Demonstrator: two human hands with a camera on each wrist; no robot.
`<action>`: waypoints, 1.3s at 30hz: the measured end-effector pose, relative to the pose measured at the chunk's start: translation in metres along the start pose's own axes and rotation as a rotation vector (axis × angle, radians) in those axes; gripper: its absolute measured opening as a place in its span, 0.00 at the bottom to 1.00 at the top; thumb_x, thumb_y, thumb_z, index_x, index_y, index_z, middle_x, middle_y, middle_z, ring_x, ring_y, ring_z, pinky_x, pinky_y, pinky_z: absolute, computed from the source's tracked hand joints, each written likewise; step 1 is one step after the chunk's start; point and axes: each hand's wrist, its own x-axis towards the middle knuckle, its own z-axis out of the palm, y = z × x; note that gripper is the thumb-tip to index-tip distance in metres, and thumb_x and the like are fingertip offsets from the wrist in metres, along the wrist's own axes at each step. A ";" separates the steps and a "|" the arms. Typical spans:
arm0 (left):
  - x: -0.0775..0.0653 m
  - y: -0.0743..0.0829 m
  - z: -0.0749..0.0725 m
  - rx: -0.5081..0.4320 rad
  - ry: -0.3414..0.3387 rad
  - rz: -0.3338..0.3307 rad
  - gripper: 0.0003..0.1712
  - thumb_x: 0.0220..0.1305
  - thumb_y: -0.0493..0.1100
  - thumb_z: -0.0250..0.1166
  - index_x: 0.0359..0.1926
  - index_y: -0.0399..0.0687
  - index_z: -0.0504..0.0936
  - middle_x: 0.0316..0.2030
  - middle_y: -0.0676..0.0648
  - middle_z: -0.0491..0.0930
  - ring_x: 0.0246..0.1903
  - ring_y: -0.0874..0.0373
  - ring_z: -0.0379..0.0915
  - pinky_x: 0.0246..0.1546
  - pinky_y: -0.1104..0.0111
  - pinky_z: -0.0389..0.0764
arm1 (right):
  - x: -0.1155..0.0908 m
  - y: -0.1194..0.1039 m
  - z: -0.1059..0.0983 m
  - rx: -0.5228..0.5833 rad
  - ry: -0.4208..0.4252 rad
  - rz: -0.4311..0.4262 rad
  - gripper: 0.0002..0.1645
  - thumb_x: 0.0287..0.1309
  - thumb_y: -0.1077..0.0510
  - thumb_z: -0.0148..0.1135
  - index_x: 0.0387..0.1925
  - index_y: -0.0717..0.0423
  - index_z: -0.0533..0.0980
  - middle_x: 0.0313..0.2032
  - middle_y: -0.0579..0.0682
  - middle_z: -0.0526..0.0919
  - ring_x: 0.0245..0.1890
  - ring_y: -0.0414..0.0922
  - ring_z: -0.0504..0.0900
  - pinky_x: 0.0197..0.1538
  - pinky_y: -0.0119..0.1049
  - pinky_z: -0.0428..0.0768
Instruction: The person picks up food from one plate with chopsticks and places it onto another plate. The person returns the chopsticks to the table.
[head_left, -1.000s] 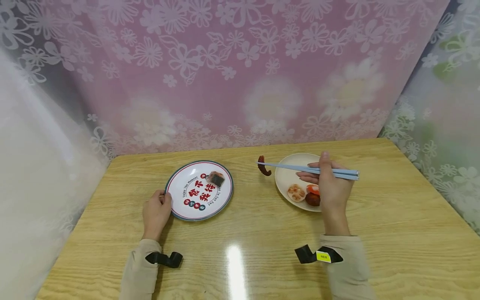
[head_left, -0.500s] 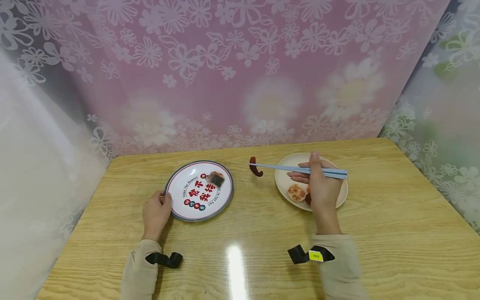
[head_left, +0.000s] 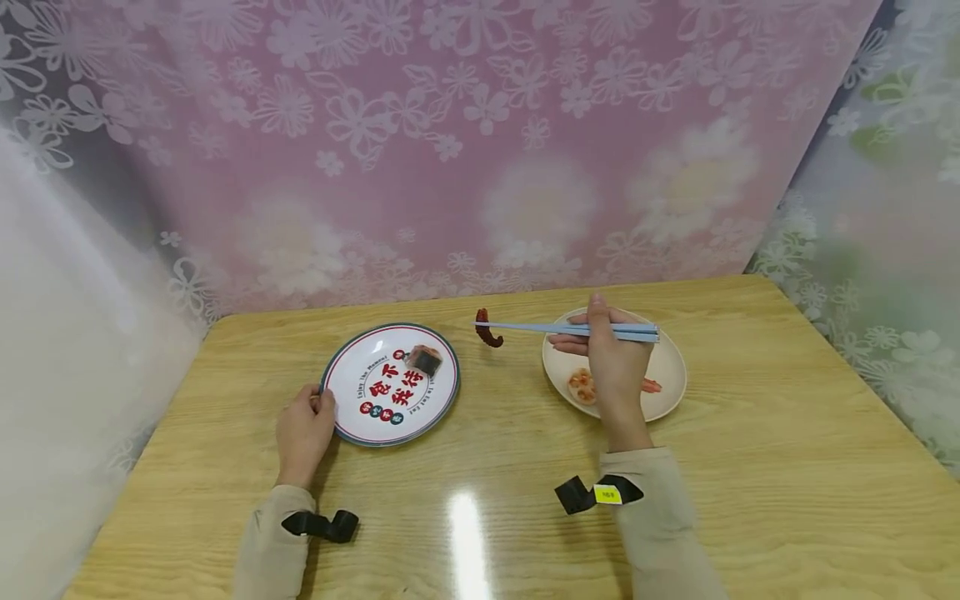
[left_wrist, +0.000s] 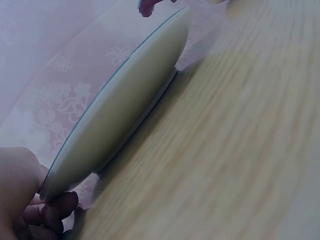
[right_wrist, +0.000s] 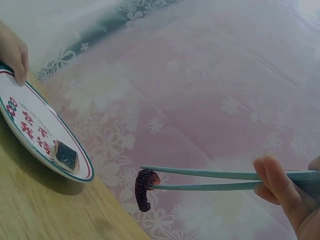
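Observation:
In the head view my right hand [head_left: 618, 367] holds a pair of light blue chopsticks [head_left: 536, 327] above a cream plate [head_left: 672, 367]. Their tips pinch a dark red, curled piece that looks like an octopus tentacle [right_wrist: 142, 189], raised between the two plates. My left hand [head_left: 303, 435] grips the near-left rim of a white plate [head_left: 347, 375] with a teal and red border and red lettering. The left wrist view shows thumb and fingers on either side of that rim. A small piece of food with a dark wrap [head_left: 426, 361] lies on this plate.
On the cream plate lie a lotus root slice [head_left: 581, 386] and an orange-red piece [head_left: 651, 386]; my right hand covers part of the plate. The wooden table [head_left: 420, 517] ends at a pink floral curtain [head_left: 450, 208] behind.
My right hand has moved left with the chopsticks and the tentacle, closer to the white plate. The left hand stays on the rim. The head view has shifted slightly.

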 end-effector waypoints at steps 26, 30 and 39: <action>-0.001 -0.003 -0.001 -0.002 0.024 0.030 0.18 0.67 0.41 0.52 0.46 0.29 0.79 0.23 0.41 0.78 0.25 0.46 0.73 0.29 0.61 0.66 | -0.021 0.024 0.039 0.052 -0.021 0.110 0.31 0.68 0.45 0.54 0.31 0.74 0.80 0.22 0.64 0.83 0.20 0.47 0.85 0.25 0.39 0.81; -0.002 -0.003 -0.001 -0.003 0.023 0.026 0.18 0.67 0.41 0.52 0.46 0.29 0.79 0.23 0.41 0.78 0.25 0.47 0.73 0.28 0.61 0.66 | -0.026 0.027 0.045 0.059 -0.018 0.134 0.32 0.67 0.44 0.54 0.32 0.74 0.80 0.22 0.65 0.83 0.20 0.47 0.85 0.26 0.40 0.81; -0.001 -0.002 -0.001 -0.003 0.028 0.025 0.18 0.67 0.41 0.53 0.45 0.29 0.79 0.23 0.41 0.78 0.25 0.46 0.73 0.27 0.62 0.65 | -0.028 0.030 0.054 0.052 -0.019 0.137 0.30 0.68 0.45 0.54 0.30 0.73 0.79 0.21 0.64 0.83 0.19 0.47 0.85 0.27 0.40 0.81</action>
